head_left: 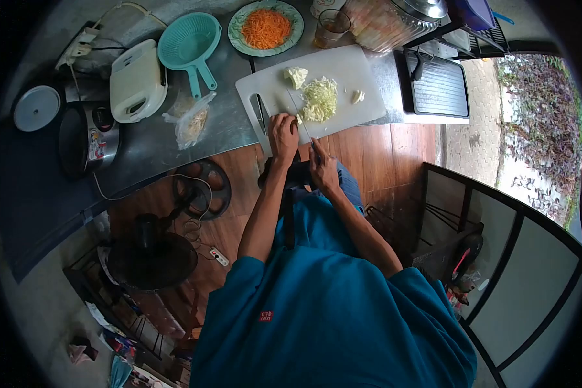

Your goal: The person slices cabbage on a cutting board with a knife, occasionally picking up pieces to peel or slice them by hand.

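Right hand (323,169) has its grip wrapped around a knife (306,129), long axis running away from the body, tip pointing into the shredded cabbage (320,100). Left hand (283,132) presses flat beside the blade on the white cutting board (343,68). Farther back on the bench (226,116) sits a plate of grated carrot (266,28).

My left hand (283,132) covers whatever I'm pinning on the cutting board (343,68). Knife (306,129) handle's buried in my right hand (323,169), and the blade's too thin to make out properly.
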A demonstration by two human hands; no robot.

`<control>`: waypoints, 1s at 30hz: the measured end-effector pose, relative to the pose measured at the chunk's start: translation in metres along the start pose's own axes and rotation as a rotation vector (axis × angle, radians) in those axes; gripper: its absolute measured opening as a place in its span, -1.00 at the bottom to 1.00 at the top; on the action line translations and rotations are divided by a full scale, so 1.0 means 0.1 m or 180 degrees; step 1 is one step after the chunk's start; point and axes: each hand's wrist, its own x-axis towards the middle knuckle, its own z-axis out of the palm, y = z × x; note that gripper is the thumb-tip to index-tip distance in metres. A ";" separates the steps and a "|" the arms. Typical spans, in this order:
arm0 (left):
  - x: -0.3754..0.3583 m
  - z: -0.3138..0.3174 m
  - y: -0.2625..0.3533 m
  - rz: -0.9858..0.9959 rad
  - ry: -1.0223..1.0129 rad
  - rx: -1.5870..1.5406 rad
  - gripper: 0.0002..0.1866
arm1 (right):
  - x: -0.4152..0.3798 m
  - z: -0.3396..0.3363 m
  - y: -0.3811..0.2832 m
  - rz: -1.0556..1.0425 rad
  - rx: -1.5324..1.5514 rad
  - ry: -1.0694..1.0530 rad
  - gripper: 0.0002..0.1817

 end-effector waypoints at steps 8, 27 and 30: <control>-0.03 0.03 -0.05 0.0038 -0.0103 -0.0140 -0.87 | -0.01 0.00 0.00 0.0028 -0.0072 -0.0150 -0.61; -0.05 0.01 -0.03 0.0315 -0.0071 0.0030 -0.87 | 0.07 -0.12 -0.01 0.0178 -0.0069 -0.0196 -0.61; -0.08 0.03 -0.07 0.0342 -0.0030 0.0042 -0.88 | 0.04 -0.06 0.03 0.0054 0.0039 -0.0185 -0.61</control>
